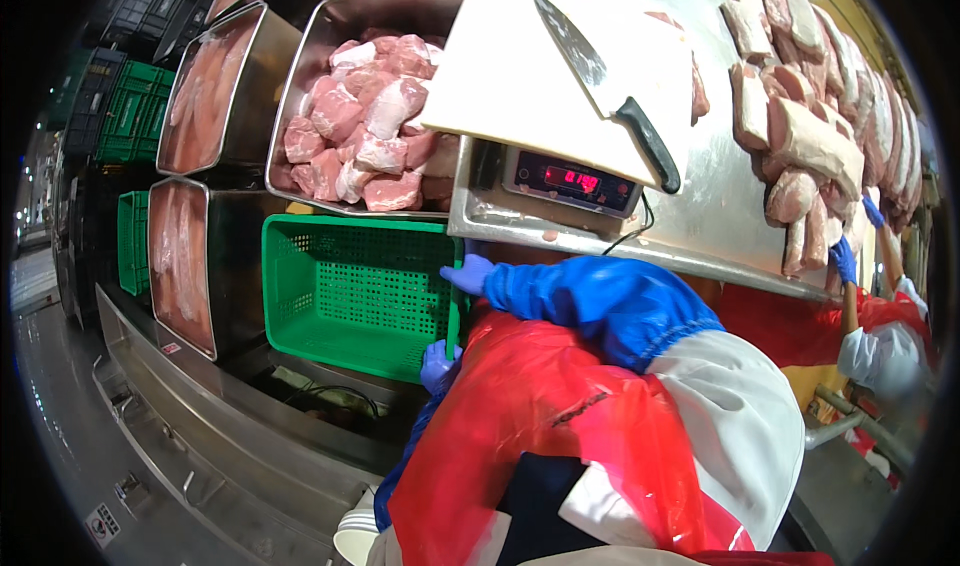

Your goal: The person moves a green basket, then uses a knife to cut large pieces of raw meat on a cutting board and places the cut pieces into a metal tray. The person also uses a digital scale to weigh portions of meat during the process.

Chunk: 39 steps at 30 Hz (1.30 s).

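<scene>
An empty green plastic basket point(385, 276) with perforated walls sits in front of me, left of my apron. My right hand point(468, 274), in a purple-blue glove, grips the basket's near rim at its far corner. Lower down, my left hand point(437, 366), gloved alike, holds the same side at the other corner. Part of the left hand's fingers is hidden by the basket wall. Beyond the basket, a metal tub point(290, 126) holds several chunks of pink meat point(365, 121).
A white cutting board point(500, 56) with a knife point(590, 61) lies over a digital scale point(572, 181) on the steel table point(700, 236). Meat slabs point(810, 146) pile at the right, near a co-worker's gloved hands point(843, 259). Metal bins point(182, 266) with long meat pieces stand left.
</scene>
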### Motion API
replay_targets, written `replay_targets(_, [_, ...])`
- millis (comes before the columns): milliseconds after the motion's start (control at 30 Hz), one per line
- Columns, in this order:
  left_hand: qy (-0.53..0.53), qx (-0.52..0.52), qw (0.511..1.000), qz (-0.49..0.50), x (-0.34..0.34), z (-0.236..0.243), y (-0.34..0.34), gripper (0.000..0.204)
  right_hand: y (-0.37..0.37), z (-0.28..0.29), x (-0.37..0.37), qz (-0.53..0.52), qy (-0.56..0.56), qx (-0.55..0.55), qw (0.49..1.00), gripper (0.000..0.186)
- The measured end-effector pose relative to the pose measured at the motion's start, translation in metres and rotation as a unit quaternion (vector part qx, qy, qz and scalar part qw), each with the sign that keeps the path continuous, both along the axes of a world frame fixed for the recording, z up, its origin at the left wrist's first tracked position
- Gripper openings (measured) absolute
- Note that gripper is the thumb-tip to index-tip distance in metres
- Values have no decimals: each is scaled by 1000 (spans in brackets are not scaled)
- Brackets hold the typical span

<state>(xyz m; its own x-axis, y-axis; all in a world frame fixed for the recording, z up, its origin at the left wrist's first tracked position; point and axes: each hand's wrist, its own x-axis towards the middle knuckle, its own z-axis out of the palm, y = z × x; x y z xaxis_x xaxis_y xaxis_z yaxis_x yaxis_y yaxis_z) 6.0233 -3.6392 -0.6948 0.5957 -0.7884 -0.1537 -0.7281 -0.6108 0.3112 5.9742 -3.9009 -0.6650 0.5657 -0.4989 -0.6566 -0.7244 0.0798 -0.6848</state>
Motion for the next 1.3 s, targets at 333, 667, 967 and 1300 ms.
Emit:
replay_targets(333, [53,56,995,58,-7,36,-5,45,-200,297,-202,-79,-108,-441,887,62])
replay_targets(667, [91,-278,954,70,140,107,-229,14,-237,244,-208,-34,27,-369,929,83])
replay_targets(967, [10,-179,980,-81,303,22,-518,57,-256,240,-201,-122,55,-326,936,63])
replay_targets(1300, [32,125,966,-222,290,11,-544,59,-262,216,-205,-232,-2,-283,931,58])
